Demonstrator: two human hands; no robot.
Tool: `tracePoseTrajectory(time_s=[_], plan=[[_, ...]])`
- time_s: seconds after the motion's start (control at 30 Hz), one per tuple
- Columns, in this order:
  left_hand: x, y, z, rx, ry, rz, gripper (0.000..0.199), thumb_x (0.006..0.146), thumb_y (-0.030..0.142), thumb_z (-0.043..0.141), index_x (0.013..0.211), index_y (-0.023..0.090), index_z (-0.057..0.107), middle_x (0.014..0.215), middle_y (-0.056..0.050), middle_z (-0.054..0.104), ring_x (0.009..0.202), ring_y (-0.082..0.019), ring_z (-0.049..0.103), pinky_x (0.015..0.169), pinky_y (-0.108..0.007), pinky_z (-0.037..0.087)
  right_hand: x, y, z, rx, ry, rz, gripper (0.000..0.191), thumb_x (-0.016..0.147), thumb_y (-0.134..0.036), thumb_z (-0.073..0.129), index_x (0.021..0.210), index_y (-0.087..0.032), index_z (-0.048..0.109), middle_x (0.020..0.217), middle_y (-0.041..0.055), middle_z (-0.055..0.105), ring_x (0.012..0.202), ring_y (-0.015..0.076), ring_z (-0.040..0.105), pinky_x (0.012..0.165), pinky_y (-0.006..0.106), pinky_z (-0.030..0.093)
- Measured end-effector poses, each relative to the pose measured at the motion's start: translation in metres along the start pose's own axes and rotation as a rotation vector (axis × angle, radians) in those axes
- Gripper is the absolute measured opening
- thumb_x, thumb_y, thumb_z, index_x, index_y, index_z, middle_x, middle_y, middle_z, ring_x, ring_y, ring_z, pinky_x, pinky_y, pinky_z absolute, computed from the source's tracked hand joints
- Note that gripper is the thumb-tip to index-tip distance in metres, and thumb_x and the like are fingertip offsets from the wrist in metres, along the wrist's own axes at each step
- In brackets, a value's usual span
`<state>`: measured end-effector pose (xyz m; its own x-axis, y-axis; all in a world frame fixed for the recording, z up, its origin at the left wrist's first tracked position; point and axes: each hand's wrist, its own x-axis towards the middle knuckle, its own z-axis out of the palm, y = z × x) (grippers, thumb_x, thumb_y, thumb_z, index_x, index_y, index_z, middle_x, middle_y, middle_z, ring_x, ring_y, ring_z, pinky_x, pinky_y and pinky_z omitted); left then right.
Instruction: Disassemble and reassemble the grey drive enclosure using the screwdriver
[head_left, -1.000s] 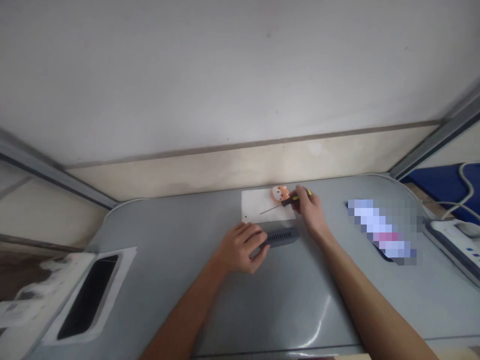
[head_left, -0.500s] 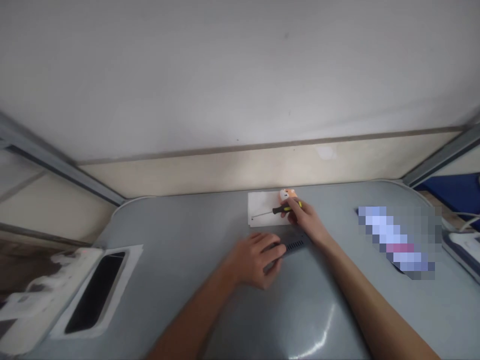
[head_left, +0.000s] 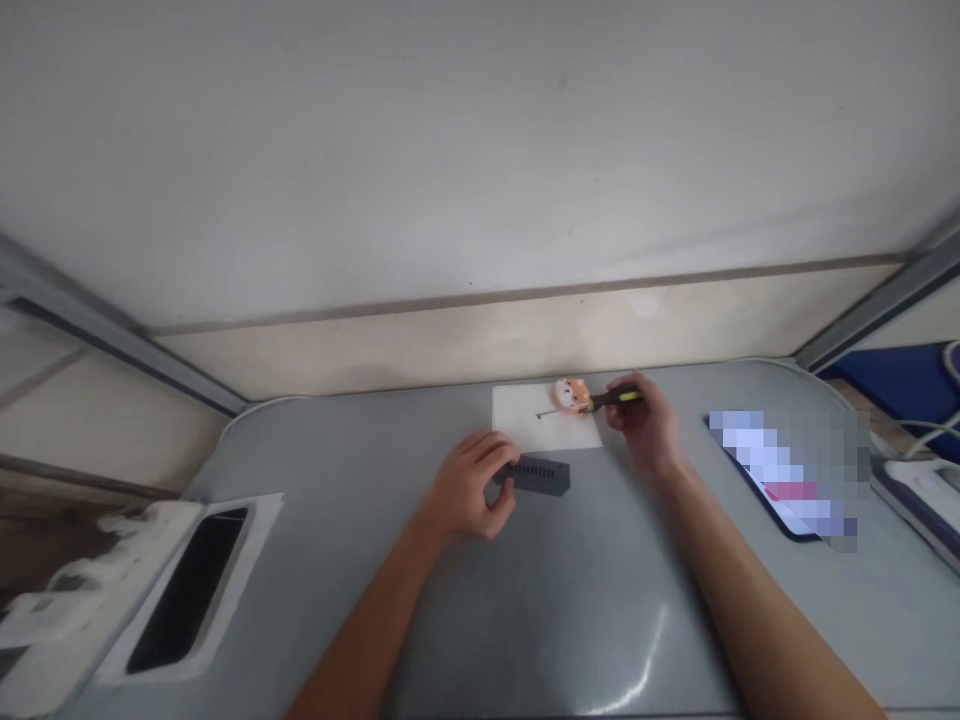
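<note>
My left hand [head_left: 474, 487] grips the left end of a dark slotted block [head_left: 541, 474] between thumb and fingers, low over the grey table. In my right hand [head_left: 646, 425] is a screwdriver [head_left: 616, 397] with a black and yellow-green handle, its shaft pointing left. A tiny dark piece, perhaps a screw, shows at the shaft's tip, over a white sheet of paper [head_left: 517, 405]. The shaft passes by an orange and white animal-faced item [head_left: 573, 394] at the paper's right side; whether they touch I cannot tell.
A lit phone [head_left: 772, 480], partly blurred out, lies on the right. At the left, a dark phone-like slab [head_left: 191, 590] rests on white paper beside a white power strip [head_left: 142, 560] with plugs. A wall [head_left: 450, 350] closes off the table's back edge.
My right hand has moved right with the screwdriver, whose tip has shifted right and slightly up. My left hand and the dark block have moved left, uncovering more of the block.
</note>
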<state>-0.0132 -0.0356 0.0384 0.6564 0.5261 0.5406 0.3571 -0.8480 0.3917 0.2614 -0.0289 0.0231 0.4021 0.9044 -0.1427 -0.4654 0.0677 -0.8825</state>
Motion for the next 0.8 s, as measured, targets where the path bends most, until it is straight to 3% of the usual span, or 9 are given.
tracePoseTrajectory(time_s=[0.17,0.37,0.8], plan=[[0.001,0.008,0.009,0.095,-0.004,0.035,0.024,0.086,0.020,0.060,0.110,0.020,0.061,0.106,-0.010,0.068,0.098,-0.025,0.061,0.088,-0.042,0.048,-0.002,-0.014,-0.005,0.185,-0.016,-0.032,0.039,0.079,-0.054,0.073,0.064,-0.019,0.063,0.064,0.0005,0.057,0.049,0.0080,0.047,0.041,0.023,0.030],[0.000,0.015,0.024,0.141,0.031,0.068,0.026,0.089,0.016,0.060,0.115,0.020,0.063,0.107,-0.009,0.070,0.097,-0.023,0.062,0.089,-0.040,0.047,-0.003,-0.007,-0.001,0.093,-0.067,0.016,0.045,0.082,-0.057,0.069,0.060,-0.019,0.059,0.057,-0.0007,0.049,0.048,0.0079,0.044,0.040,0.023,0.026],[0.000,0.015,0.024,0.138,0.013,0.059,0.029,0.090,0.016,0.059,0.119,0.020,0.063,0.107,-0.008,0.068,0.097,-0.023,0.062,0.090,-0.039,0.048,-0.003,0.000,0.003,0.036,-0.067,0.031,0.041,0.081,-0.055,0.069,0.061,-0.021,0.058,0.057,0.0001,0.052,0.050,0.0102,0.044,0.040,0.024,0.028]])
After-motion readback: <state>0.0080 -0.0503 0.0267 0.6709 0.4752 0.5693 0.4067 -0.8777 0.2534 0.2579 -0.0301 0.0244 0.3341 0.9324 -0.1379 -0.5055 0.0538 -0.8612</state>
